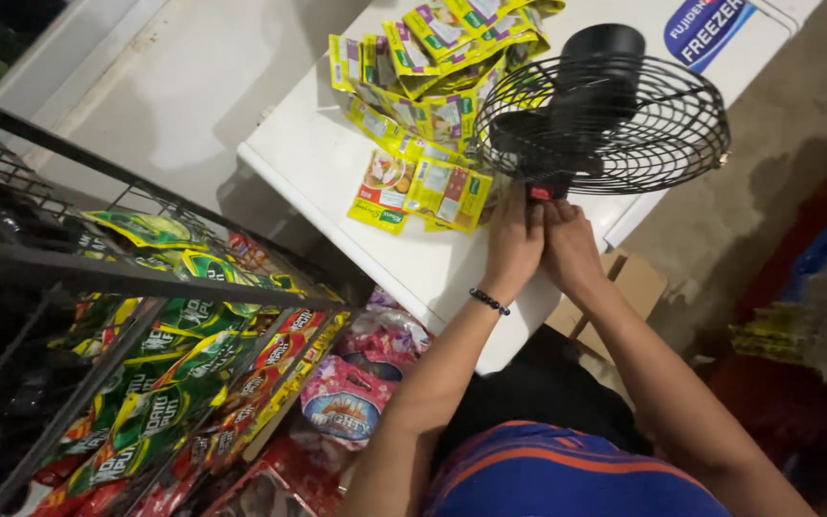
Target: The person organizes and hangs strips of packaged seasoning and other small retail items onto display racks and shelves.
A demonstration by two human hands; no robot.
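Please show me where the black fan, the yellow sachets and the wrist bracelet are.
black fan (601, 110), head view, on its wire guard.
yellow sachets (423, 86), head view, middle of the pile.
wrist bracelet (488, 302), head view, on the beads at the left wrist.

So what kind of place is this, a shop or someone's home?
Most likely a small grocery shop. A wire rack is packed with snack packets, strips of yellow sachets lie on a white chest freezer, and both hands work at a small black fan standing on it.
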